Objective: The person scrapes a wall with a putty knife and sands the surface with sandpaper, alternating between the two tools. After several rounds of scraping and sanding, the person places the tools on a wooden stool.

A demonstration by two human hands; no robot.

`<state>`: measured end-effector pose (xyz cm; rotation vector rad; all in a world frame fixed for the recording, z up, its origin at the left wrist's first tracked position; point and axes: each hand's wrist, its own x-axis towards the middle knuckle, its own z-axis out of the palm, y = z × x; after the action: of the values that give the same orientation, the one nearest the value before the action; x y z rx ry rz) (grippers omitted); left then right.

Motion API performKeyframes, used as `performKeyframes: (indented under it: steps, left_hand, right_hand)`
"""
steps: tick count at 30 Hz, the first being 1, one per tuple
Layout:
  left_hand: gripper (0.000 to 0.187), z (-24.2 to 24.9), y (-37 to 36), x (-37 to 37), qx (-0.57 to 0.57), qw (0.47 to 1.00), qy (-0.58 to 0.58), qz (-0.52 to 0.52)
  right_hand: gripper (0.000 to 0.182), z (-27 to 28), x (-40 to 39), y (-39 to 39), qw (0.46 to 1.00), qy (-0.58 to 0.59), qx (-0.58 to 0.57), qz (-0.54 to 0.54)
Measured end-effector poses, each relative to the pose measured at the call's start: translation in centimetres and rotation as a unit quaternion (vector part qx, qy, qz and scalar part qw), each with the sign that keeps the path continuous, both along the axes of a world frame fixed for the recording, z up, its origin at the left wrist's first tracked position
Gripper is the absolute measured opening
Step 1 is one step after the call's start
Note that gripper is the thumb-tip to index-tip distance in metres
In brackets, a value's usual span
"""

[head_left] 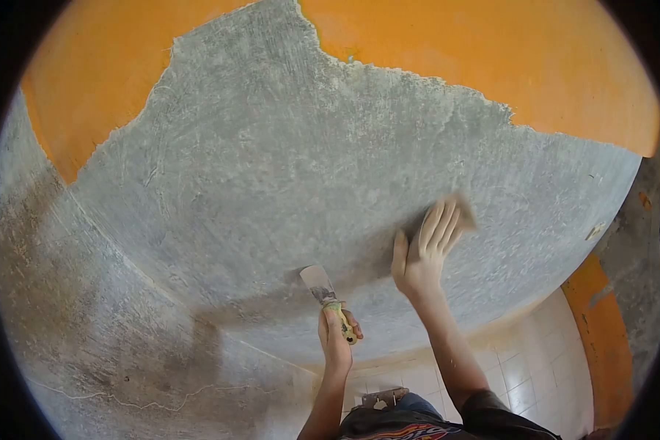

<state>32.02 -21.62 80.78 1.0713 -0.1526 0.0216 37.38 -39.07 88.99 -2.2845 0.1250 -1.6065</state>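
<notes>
My left hand point(335, 339) is wrapped around the yellowish handle of a putty knife point(320, 286). The knife's wide blade points up and slightly left, close to the grey wall; whether it touches cannot be made out. Higher and to the right, my right hand point(427, 253) lies against the wall point(293, 161) with its fingers stretched upward. Under those fingers a brown, motion-blurred sheet of what looks like sandpaper point(465, 213) sticks out at the tips. The bare wall around both hands is rough and scratched.
Orange paint point(447, 37) with a ragged edge borders the grey area above. A second grey wall point(88, 293) meets it at a corner on the left, with a thin crack low down. Pale floor tiles point(517, 370) lie below, beside an orange strip point(601, 337).
</notes>
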Motion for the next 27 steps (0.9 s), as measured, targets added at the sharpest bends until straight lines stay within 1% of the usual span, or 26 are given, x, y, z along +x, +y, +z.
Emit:
performKeyframes:
  steps: [2,3,5,6,8,10,11,12,14,15,16,18,19,21,22,24,26,27]
  left_hand:
    - [0.040,0.3,-0.2,0.7,0.001,1.000,-0.019,-0.004]
    - [0.041,0.2,-0.3,0.7,0.006,0.999,-0.030,-0.008]
    - [0.041,-0.2,-0.4,0.9,0.001,0.999,-0.030,-0.010]
    - [0.042,-0.3,-0.6,1.1,-0.007,0.999,-0.033,-0.010]
    - [0.043,-0.3,-0.9,0.8,-0.009,1.000,-0.023,-0.013]
    - [0.044,-0.3,-0.7,0.6,-0.009,1.000,-0.017,-0.017]
    - [0.044,-0.3,-0.6,0.6,-0.010,1.000,-0.011,-0.024]
    - [0.044,-0.3,-0.5,0.5,-0.011,0.999,-0.003,-0.031]
    - [0.044,-0.1,-0.1,0.3,0.005,0.999,-0.010,-0.033]
    - [0.044,0.2,0.1,0.5,0.022,0.999,-0.019,-0.034]
    - [0.044,0.3,0.4,0.6,0.025,0.999,-0.020,-0.035]
    - [0.044,0.6,0.7,0.8,0.049,0.997,-0.039,-0.047]
    - [0.044,0.7,0.7,0.8,0.050,0.997,-0.037,-0.045]
    - [0.045,1.1,0.8,1.0,0.058,0.997,-0.026,-0.052]
    - [0.045,1.0,1.0,1.1,0.057,0.997,-0.025,-0.051]
    - [0.047,0.7,1.1,1.2,0.083,0.994,-0.029,-0.059]
    - [0.047,0.5,1.4,0.8,0.086,0.995,-0.012,-0.057]
    - [0.047,0.7,1.3,1.0,0.087,0.995,-0.005,-0.054]
  right_hand:
    - [0.072,6.7,0.1,1.3,1.000,-0.015,-0.026,-0.006]
    - [0.067,8.5,0.3,2.3,0.997,-0.021,-0.077,-0.016]
    - [0.066,7.9,0.6,3.5,0.986,0.006,-0.165,0.004]
    - [0.066,6.9,0.4,3.6,0.986,0.008,-0.165,0.002]
    - [0.054,2.4,-0.5,4.3,0.968,0.068,-0.242,0.028]
    - [0.048,-3.6,-1.7,3.9,0.961,0.099,-0.255,0.044]
    - [0.048,-7.7,-2.2,3.4,0.963,0.127,-0.228,0.065]
    - [0.049,-8.4,-2.9,3.5,0.964,0.156,-0.200,0.086]
    - [0.049,-9.3,-2.8,2.9,0.961,0.168,-0.205,0.080]
    - [0.049,-8.1,-2.7,2.8,0.959,0.177,-0.209,0.075]
    - [0.054,-5.4,-2.1,2.8,0.964,0.163,-0.206,0.048]
    - [0.061,0.9,-0.7,3.1,0.990,0.059,-0.130,0.017]
    - [0.061,2.5,-0.2,3.3,0.990,0.061,-0.129,0.019]
    - [0.064,4.0,0.6,3.7,0.990,-0.007,-0.138,-0.023]
    - [0.064,3.4,0.6,3.8,0.990,-0.006,-0.139,-0.021]
    - [0.065,0.5,0.0,3.6,0.988,0.050,-0.149,0.011]
    - [0.065,-4.9,-0.9,3.9,0.976,0.157,-0.146,0.048]
    - [0.065,-7.3,-1.4,3.8,0.976,0.154,-0.147,0.044]
